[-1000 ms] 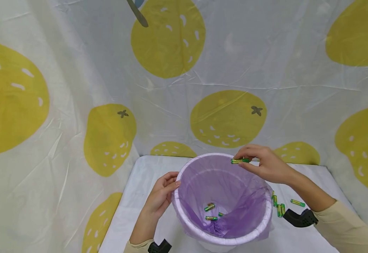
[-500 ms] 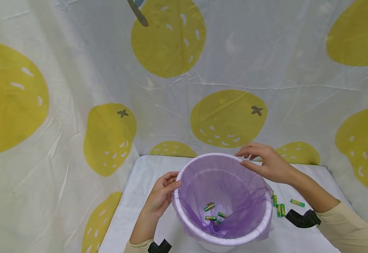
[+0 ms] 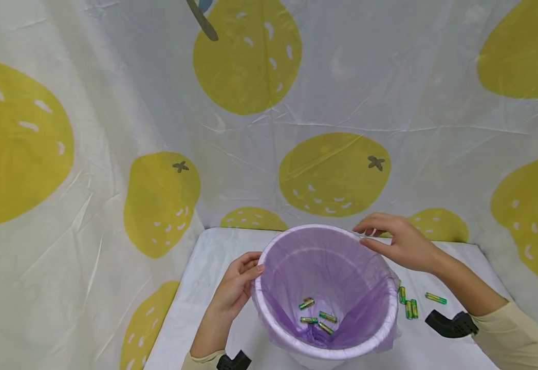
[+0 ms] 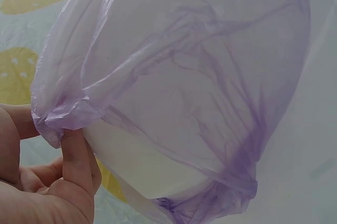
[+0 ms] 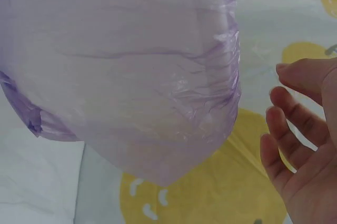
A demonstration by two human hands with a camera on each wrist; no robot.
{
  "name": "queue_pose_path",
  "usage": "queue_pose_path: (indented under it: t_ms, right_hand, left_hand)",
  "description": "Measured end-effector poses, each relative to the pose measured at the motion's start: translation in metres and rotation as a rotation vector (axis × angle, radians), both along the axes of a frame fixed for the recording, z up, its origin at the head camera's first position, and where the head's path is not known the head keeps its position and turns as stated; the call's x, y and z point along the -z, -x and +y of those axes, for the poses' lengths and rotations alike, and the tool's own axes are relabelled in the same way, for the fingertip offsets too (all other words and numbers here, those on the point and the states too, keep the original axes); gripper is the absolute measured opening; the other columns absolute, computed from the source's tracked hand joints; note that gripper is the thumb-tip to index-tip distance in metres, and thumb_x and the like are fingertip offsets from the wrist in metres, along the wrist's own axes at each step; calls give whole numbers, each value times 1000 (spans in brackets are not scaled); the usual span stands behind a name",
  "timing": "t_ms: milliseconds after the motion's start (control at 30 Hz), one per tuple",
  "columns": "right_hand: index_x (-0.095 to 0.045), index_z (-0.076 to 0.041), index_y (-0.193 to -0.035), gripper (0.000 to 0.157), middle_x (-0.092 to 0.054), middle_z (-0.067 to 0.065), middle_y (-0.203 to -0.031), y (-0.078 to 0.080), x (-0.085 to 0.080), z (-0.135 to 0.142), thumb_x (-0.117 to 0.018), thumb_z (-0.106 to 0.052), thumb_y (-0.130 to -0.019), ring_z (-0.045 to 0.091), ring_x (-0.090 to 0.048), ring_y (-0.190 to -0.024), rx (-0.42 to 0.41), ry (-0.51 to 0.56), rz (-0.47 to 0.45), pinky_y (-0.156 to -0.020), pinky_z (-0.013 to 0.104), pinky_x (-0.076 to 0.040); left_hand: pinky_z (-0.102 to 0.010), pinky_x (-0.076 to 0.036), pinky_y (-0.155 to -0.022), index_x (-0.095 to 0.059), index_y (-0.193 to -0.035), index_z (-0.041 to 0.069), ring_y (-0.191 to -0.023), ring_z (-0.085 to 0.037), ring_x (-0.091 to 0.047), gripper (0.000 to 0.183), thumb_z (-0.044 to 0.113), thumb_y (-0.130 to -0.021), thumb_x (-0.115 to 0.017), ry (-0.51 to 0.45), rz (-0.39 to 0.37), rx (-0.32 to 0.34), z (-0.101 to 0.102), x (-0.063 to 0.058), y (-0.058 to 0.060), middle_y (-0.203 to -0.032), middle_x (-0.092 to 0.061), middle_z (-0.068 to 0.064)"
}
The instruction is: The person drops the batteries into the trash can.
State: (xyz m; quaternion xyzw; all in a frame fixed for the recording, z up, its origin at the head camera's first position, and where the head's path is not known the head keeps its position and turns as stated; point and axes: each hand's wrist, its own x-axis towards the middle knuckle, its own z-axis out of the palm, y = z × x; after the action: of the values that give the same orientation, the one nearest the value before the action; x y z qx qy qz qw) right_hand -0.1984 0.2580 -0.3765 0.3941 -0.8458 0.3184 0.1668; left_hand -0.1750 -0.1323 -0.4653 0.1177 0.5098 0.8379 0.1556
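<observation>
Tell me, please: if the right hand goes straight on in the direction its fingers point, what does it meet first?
The right hand points left across the bin's far rim. It would probably meet that rim or the purple bag first; depth is unclear.

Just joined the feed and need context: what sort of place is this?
Probably a staged recording booth, not a home: lemon-print sheeting walls in a small white table, where a purple-lined bin and loose batteries sit.

White bin (image 3: 269,329) with purple liner (image 3: 342,267), upright on table, four green batteries (image 3: 317,316) inside
</observation>
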Motion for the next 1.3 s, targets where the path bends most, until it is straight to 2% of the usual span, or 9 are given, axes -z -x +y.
queue_pose_path:
  t_ms: [200, 367, 533, 1300]
  right_hand:
    - [-73, -11, -115, 36, -71, -2, -105, -4, 1, 7, -78, 7, -85, 7, -63, -88, 4, 12, -10, -76, 22, -54]
    - [-73, -16, -115, 42, -69, -8, -107, -6, 4, 15, -79, 9, -83, 8, -63, -88, 9, 29, -7, -77, 20, -54]
    - [-73, -15, -115, 44, -69, -9, -107, -9, 11, 26, -79, 12, -80, 9, -64, -86, 27, 48, -2, -78, 18, -54]
    - [-74, -11, -114, 40, -69, -8, -105, -23, 39, 71, -79, 12, -82, 7, -63, -84, 173, 96, -83, -77, 13, -52]
  left_hand:
    - [-28, -59, -77, -50, -131, -9, -92, -19, -66, 35, -4, -98, -61, 4, 4, 4, 0, 0, 0, -112, -63, -13]
    - [-27, -59, -77, -50, -131, -9, -92, -18, -66, 35, -4, -98, -61, -2, 6, 1, 0, 0, -1, -111, -63, -13]
    - [-27, -59, -77, -50, -131, -9, -92, -18, -66, 34, -5, -98, -60, -1, 5, 8, -1, -1, 0, -112, -63, -13]
    - [-28, -59, -79, -49, -131, -9, -93, -19, -66, 35, -5, -99, -60, -1, 8, 14, -1, -2, -2, -112, -63, -14]
